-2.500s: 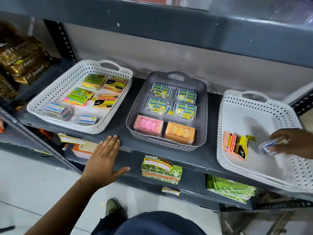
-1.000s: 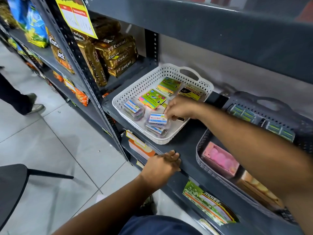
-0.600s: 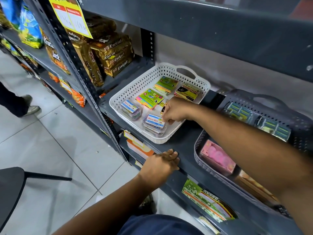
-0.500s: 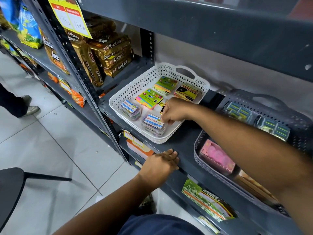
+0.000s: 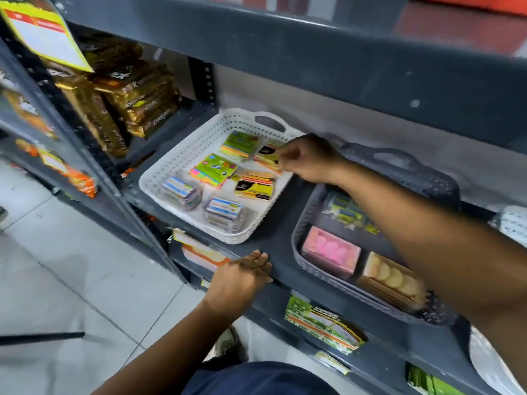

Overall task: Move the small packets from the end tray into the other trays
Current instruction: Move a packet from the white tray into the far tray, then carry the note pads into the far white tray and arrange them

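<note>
My right hand (image 5: 308,158) reaches across to the back right corner of the left white tray (image 5: 182,155). Its fingers are curled against a yellow-and-black packet (image 5: 266,158) there; blur hides whether they grip it. Two stacks of small blue-and-white packets (image 5: 224,208) (image 5: 178,186) lie at the tray's front. Green packs (image 5: 214,168) and another yellow-and-black pack (image 5: 253,185) fill its middle. My left hand (image 5: 242,276) rests flat and empty on the shelf's front edge. Only a corner of the end white tray (image 5: 510,223) shows at far right.
The grey middle tray (image 5: 399,161) holds a pink box (image 5: 330,250), an orange box (image 5: 393,277) and small green packs, partly under my forearm. Gold biscuit packs (image 5: 137,92) fill the neighbouring shelf bay. The upper shelf (image 5: 313,52) overhangs closely.
My right hand left the blue-and-white packet on the front stack and moved back to the tray's rear right corner. The left hand stayed on the shelf edge.
</note>
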